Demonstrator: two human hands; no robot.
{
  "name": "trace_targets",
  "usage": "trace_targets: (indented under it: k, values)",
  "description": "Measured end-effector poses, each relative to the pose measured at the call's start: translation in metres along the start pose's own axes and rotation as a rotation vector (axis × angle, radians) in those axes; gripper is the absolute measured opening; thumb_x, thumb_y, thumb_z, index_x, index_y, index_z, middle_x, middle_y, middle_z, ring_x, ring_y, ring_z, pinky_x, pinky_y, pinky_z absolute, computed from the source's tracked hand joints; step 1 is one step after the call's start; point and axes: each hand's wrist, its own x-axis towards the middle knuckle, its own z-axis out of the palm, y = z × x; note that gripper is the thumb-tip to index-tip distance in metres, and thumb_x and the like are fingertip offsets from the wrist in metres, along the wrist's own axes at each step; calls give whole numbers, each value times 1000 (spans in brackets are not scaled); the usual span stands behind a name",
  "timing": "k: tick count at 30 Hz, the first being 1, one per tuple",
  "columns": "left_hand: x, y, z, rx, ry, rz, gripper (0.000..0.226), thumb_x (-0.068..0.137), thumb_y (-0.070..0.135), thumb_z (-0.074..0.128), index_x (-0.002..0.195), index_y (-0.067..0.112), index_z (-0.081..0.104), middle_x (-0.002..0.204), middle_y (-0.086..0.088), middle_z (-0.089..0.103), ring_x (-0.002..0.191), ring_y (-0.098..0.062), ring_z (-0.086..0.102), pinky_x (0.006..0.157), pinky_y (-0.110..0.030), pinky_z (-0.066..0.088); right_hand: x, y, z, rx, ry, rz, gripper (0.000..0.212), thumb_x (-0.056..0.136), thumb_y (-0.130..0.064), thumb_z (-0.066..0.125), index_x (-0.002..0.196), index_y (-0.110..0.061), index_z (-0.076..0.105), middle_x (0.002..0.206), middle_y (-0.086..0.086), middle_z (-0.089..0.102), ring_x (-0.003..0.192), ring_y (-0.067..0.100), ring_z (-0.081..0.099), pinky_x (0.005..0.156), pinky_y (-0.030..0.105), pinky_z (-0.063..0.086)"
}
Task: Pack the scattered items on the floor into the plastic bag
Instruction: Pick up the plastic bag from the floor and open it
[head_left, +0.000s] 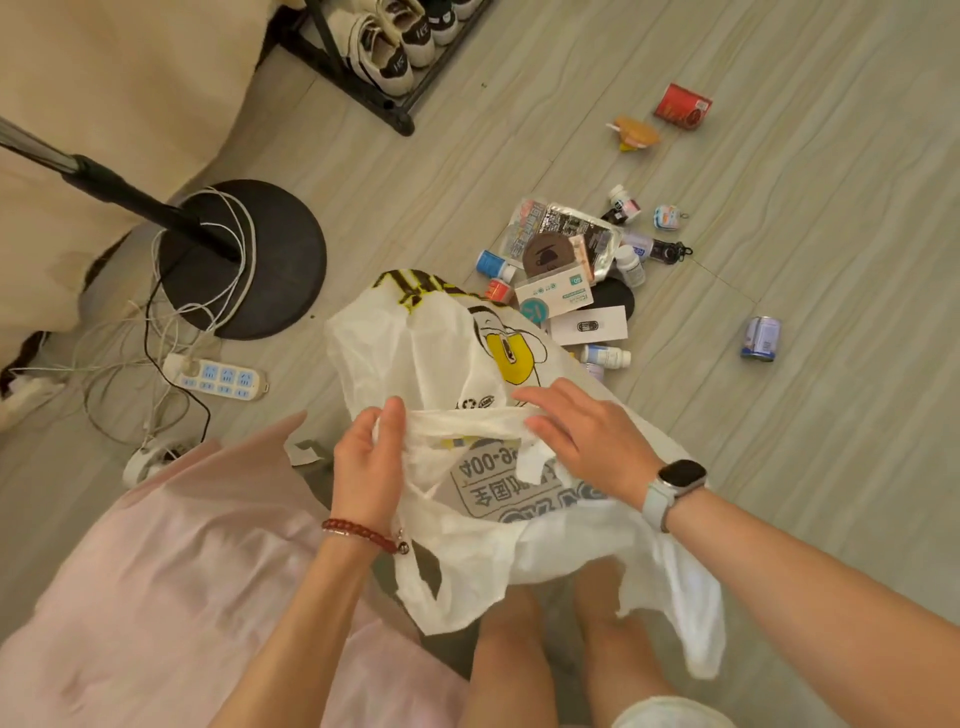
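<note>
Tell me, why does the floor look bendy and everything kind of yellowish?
Head view: the wide lens curves the floor lines near the edges; warm indoor light tints everything yellow; the small items beyond the plastic bag look soft, their labels unreadable; the left hand and right hand are fairly sharp.

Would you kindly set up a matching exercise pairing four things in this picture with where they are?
Things:
1. red can
2. blue can
3. power strip
4. shoes

Places:
A. on the black rack, top of view
B. alone on the floor, right of the pile
C. among cables, left of the bag
D. farthest on the floor, near the burger toy

Pairs: 1-D, 2-B, 3-C, 4-A
</note>
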Motion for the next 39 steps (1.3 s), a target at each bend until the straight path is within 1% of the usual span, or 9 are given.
trace_targets:
  k: [3, 6, 11, 15, 20, 24, 28, 33, 39]
  values:
    - [5, -9, 0, -83, -4, -76, 25, 93, 23, 48, 69, 21, 40, 70, 3, 43, 62, -10, 42, 56, -18, 38, -12, 7, 1, -215, -65, -112, 49, 95, -47, 17, 115, -19, 52, 79, 1, 64, 51, 19, 57, 38, 21, 39]
    - [6, -16, -1, -110, -14, -77, 24, 90, 16, 52, 73, 27, 40, 78, 3, 47, 71, -13, 46, 63, -26, 38, -19, 10, 5, -233, -171, -57, 51, 93, -46, 20, 105, -15, 60, 82, 3, 67, 68, 25, 63, 49, 26, 37]
    - [-6, -32, -11, 332, -161, 389, 13, 85, 31, 48, 81, 22, 57, 86, 4, 56, 78, 1, 49, 72, -14, 38, -11, 16, 4, 84, -215, 421, 20, 97, -23, 38, 101, -12, 54, 86, 10, 59, 82, 28, 53, 68, 35, 37]
    - [-19, -45, -14, 804, -274, 645, 60, 87, 62, 24, 94, 19, 66, 96, -2, 63, 66, -15, 63, 46, -27, 49, 6, 11, 5, 513, -9, 654, 12, 93, -10, 45, 84, -14, 52, 75, 3, 51, 79, 21, 47, 63, 28, 33]
    - [-20, -54, -15, 969, -241, 695, 66, 89, 61, 19, 73, 21, 69, 87, 1, 66, 74, -16, 57, 37, -24, 41, 8, -1, 8, 763, 54, 784, 10, 91, -13, 50, 85, -20, 49, 85, 3, 50, 67, 11, 45, 57, 18, 36]
    - [-15, -48, -11, 613, -269, 426, 53, 87, 50, 35, 78, 10, 70, 83, 2, 66, 86, -15, 49, 73, -27, 41, -14, -1, 4, 365, -45, 457, 9, 95, -21, 43, 101, -20, 49, 94, 3, 50, 74, 16, 46, 66, 26, 33]
    - [-18, -37, -8, 251, -171, 48, 30, 95, 22, 43, 69, 14, 55, 63, 2, 47, 57, -3, 40, 55, -23, 30, -32, 2, 0, -166, -291, 195, 47, 90, -52, 30, 133, -34, 37, 112, -1, 38, 71, 15, 47, 61, 27, 35]
    - [-11, -26, -9, -31, -58, -179, 32, 96, 27, 41, 65, 22, 46, 68, 6, 42, 60, -3, 38, 52, -5, 36, -42, 4, -1, -279, -254, 13, 29, 85, -39, 44, 109, -27, 53, 92, 6, 57, 49, 18, 53, 36, 14, 11]
    - [-5, -20, -30, 126, -308, -161, 30, 89, 33, 52, 68, 11, 52, 60, -3, 41, 56, -13, 37, 51, -21, 28, -12, -6, -9, 35, -22, 457, 23, 94, -13, 43, 106, -9, 62, 96, 15, 66, 89, 30, 59, 64, 30, 43]
